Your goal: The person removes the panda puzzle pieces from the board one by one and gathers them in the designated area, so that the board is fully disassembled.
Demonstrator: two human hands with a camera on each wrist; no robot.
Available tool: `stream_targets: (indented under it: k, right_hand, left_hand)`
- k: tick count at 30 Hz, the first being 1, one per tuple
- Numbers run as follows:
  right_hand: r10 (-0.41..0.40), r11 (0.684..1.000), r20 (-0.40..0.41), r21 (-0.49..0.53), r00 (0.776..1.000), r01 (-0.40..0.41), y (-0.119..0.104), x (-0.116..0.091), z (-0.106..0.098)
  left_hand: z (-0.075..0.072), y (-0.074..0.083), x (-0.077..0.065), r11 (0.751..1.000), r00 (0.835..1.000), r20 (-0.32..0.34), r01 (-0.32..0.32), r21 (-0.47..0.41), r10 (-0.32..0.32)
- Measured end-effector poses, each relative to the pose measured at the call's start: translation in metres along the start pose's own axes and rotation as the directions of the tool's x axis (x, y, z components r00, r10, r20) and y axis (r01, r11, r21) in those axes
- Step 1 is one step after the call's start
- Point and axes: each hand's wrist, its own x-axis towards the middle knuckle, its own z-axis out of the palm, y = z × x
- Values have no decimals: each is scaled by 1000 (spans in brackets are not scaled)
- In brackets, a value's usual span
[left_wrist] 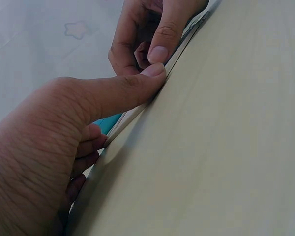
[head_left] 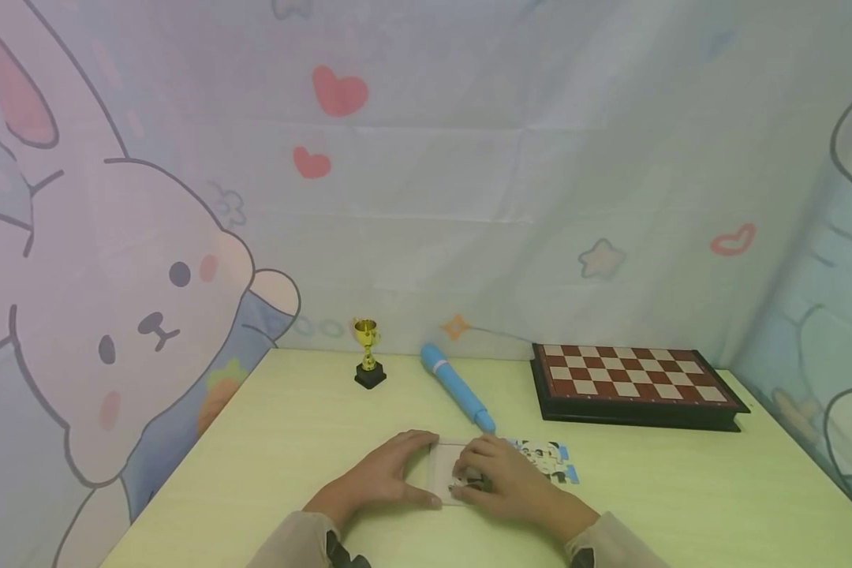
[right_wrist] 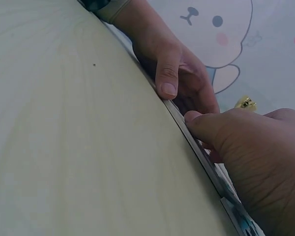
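A shallow white puzzle tray (head_left: 440, 465) lies flat on the table before me. My left hand (head_left: 383, 477) holds its left side, thumb at the near corner and fingers at the far one. In the left wrist view that thumb (left_wrist: 132, 88) lies along the tray's near edge. Over the tray, my right hand (head_left: 509, 483) pinches a small puzzle piece (head_left: 466, 481) with a dark and white print, partly covered by the fingers. Right of the tray, partly behind the right hand, lie joined puzzle pieces (head_left: 548, 456) printed with pandas on blue.
A blue marker-shaped stick (head_left: 457, 386) lies beyond the hands. Farther back stands a small gold trophy cup (head_left: 367, 347) on a black base. A red and white chessboard box (head_left: 632, 379) sits at the back right. A printed cloth (head_left: 433, 237) hangs behind the table (head_left: 255, 457).
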Motion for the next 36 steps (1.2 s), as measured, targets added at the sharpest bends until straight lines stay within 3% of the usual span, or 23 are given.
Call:
stream_targets:
  k: [8, 19, 36]
  right_hand:
    - [-19, 1000, -4, 9, 1000, 19, -1, 1, -1]
    - [54, 998, 59, 33, 997, -56, -7, 3, -6]
    - [100, 991, 72, 80, 992, -105, -7, 3, -6]
  left_hand:
    - [0, -1, 0, 1000, 1000, -2, -6, 8, 6]
    - [1, -2, 1, 1000, 1000, -4, 7, 4, -7]
    - [1, -3, 1, 1000, 1000, -9, 2, -10, -2]
